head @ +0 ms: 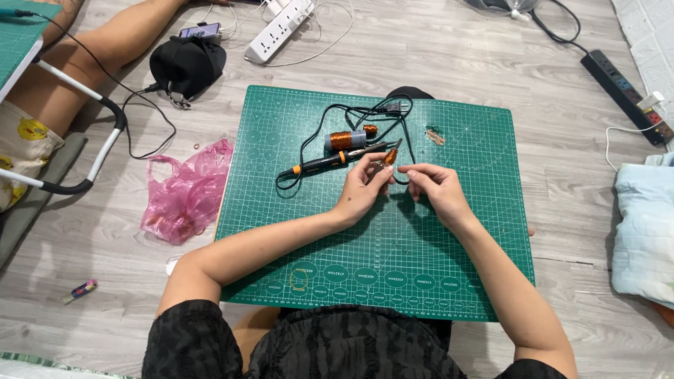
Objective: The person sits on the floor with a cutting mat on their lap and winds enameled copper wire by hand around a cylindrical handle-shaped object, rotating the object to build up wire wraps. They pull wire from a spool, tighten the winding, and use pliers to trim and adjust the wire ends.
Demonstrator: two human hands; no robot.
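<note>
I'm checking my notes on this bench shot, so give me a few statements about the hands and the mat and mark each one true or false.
1. Both hands work over a green cutting mat. True.
2. The left hand pinches a small copper-coloured coil. True.
3. The soldering pen lies off the mat on the floor. False: it lies on the mat, beside a copper wire spool.
4. A blue plastic bag sits left of the mat. False: the bag is pink.
5. A white power strip lies beyond the mat. True.
</note>
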